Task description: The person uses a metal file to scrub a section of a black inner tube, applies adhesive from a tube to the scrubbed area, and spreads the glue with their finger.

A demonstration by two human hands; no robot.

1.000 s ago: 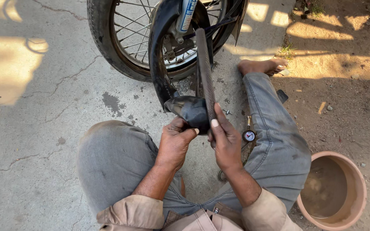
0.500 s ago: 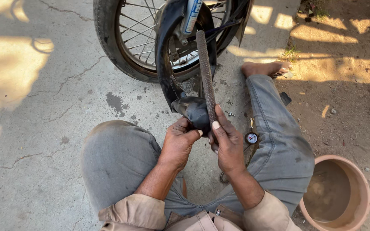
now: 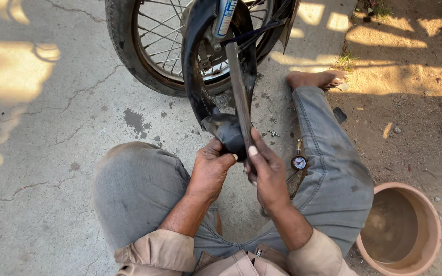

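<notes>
Outdoors, a seated person works a black inner tube (image 3: 226, 134) | left hand (image 3: 210, 171) fingers curled around the tube's fold | right hand (image 3: 268, 174) fingers pinching its flat strip just beyond | gauge (image 3: 299, 162) beside right fingers | best kept taut, grip even.

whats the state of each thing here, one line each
left hand: closed on the black inner tube
right hand: gripping the long flat tool
inner tube: limp, pulled out of the tyre, held in front of the wheel
flat tool: held upright against the tube
wheel: upright on the concrete
pressure gauge: lying on the ground by the leg
basin: holds murky water
</notes>
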